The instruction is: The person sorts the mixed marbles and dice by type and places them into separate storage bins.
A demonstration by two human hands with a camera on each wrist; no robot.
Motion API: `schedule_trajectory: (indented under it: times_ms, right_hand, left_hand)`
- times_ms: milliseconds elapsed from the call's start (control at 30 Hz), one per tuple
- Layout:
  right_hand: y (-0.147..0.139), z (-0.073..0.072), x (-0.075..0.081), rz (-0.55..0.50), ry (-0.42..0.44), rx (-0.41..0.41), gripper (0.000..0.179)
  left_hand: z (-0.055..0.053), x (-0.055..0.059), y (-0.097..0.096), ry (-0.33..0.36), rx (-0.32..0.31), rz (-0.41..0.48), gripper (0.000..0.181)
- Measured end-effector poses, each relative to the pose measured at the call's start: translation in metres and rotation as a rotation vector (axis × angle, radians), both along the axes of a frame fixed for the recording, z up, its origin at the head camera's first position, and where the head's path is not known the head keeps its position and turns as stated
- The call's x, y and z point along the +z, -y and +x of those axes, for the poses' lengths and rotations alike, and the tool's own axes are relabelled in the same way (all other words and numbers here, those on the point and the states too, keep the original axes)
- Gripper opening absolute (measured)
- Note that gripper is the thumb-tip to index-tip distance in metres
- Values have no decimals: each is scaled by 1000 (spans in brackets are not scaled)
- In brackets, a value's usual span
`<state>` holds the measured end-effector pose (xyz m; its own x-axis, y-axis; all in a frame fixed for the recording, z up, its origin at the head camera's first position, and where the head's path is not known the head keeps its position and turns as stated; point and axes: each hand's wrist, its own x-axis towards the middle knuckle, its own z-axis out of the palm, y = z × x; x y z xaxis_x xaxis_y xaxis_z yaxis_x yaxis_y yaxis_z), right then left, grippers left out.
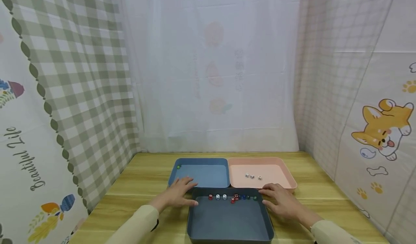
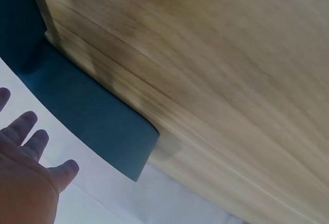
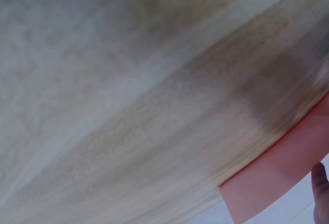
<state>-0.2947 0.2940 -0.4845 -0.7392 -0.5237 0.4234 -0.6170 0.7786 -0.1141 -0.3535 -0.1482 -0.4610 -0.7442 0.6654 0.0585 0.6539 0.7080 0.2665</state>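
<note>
A dark grey tray lies in front of me, with dice along its far side: a red die, white dice, more red dice, and small blue and green dice. My left hand, fingers spread, is at its left rim and overlaps the front of the blue tray. By its right rim is my right hand, fingers loosely extended, near the front of the pink tray. I see nothing held in either hand. Only a finger of the right hand appears in its wrist view.
One green die lies at the blue tray's far left. Three white dice sit in the pink tray. All trays stand on a wood-grain table, enclosed by a checked curtain and white cloths.
</note>
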Motion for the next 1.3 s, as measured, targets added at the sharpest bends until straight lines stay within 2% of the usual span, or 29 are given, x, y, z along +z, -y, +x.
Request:
schedule_trajectory:
  times_ms: [300, 600, 900, 1167, 1300]
  right_hand:
    - [1, 0, 2, -2, 12, -16, 33]
    - [0, 0, 2, 4, 22, -22, 35]
    - [-1, -2, 1, 3, 2, -11, 34]
    - [-1, 0, 1, 12, 0, -9, 34]
    - [0, 1, 2, 4, 4, -14, 34]
  left_hand:
    - [4, -2, 7, 9, 9, -50, 86]
    - [8, -5, 11, -46, 18, -110, 90]
    - [12, -10, 16, -83, -37, -46, 84]
    - [12, -11, 16, -63, -21, -46, 84]
    - [14, -12, 16, -85, -32, -39, 83]
